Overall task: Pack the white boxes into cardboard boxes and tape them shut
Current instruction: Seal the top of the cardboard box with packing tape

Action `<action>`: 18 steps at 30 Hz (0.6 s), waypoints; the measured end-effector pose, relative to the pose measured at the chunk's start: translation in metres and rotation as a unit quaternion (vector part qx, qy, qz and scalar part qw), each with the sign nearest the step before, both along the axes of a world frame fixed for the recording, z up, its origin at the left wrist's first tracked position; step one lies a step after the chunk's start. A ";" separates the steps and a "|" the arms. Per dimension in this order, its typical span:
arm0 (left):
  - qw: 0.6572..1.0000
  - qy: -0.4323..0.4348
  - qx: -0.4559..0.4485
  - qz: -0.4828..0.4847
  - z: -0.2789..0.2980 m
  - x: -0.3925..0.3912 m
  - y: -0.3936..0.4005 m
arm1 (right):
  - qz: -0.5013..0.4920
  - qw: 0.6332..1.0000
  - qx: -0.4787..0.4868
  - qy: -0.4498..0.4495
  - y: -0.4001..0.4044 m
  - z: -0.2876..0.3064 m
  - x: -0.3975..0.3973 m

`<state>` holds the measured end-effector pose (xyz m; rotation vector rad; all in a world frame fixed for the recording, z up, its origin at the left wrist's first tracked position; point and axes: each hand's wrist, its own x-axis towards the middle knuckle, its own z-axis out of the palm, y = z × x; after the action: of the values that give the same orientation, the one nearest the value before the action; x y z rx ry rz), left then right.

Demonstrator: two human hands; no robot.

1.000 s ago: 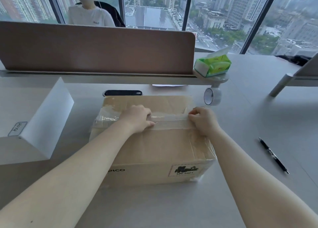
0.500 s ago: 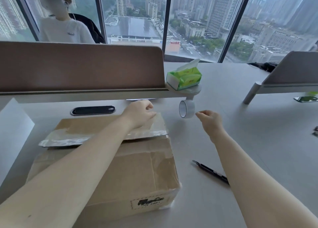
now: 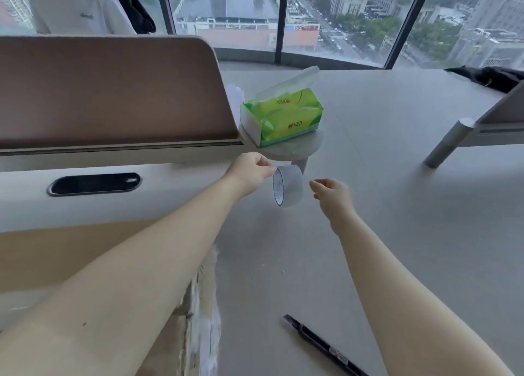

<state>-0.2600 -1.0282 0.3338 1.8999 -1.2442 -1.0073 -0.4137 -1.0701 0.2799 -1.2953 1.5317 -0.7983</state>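
desk [image 3: 397,233]: tape roll [image 3: 287,186] touching left grip [image 3: 249,169].

Big floor-to-ceiling windows [image 3: 340,15] with dark frames, hazy grey daylight over city towers. Pale grey desk [image 3: 397,205], and a brown divider panel [image 3: 107,92] up left of the hands.

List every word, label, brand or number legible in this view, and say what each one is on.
Nothing here reads clearly.
Green tissue pack: red brand marks on its top and front, too blurred to read.
Tape roll: rows of small print inside the core, too small to read.
White shirt of the person behind the divider: a small dark chest mark, illegible.
Black utility knife: a light patch on the handle, illegible.
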 end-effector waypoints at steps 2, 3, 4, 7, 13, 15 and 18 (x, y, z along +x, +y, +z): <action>1.000 0.012 0.006 0.008 -0.009 -0.006 -0.014 | 0.006 1.000 0.010 -0.019 -0.012 -0.010 0.006; 1.000 0.019 0.010 0.018 -0.013 -0.008 -0.019 | 0.011 0.999 0.017 -0.032 -0.016 -0.015 0.009; 0.999 0.034 0.017 0.028 -0.018 -0.010 -0.024 | 0.018 0.998 0.028 -0.046 -0.020 -0.019 0.011; 0.994 0.084 0.033 0.066 -0.025 -0.014 -0.032 | 0.039 0.994 0.070 -0.079 -0.028 -0.027 0.019; 0.985 0.137 0.041 0.100 -0.027 -0.014 -0.041 | 0.034 0.991 0.083 -0.095 -0.034 -0.032 0.019; 0.984 0.140 0.046 0.103 -0.027 -0.013 -0.043 | 0.029 0.989 0.085 -0.118 -0.029 -0.029 0.014; 0.984 0.139 0.068 0.092 -0.023 -0.016 -0.043 | 0.035 0.988 0.078 -0.129 -0.026 -0.019 0.008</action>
<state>-0.2760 -1.0711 0.3103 1.8589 -0.8436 -1.2335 -0.4056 -1.0961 0.2610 -1.0804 1.3075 -0.7528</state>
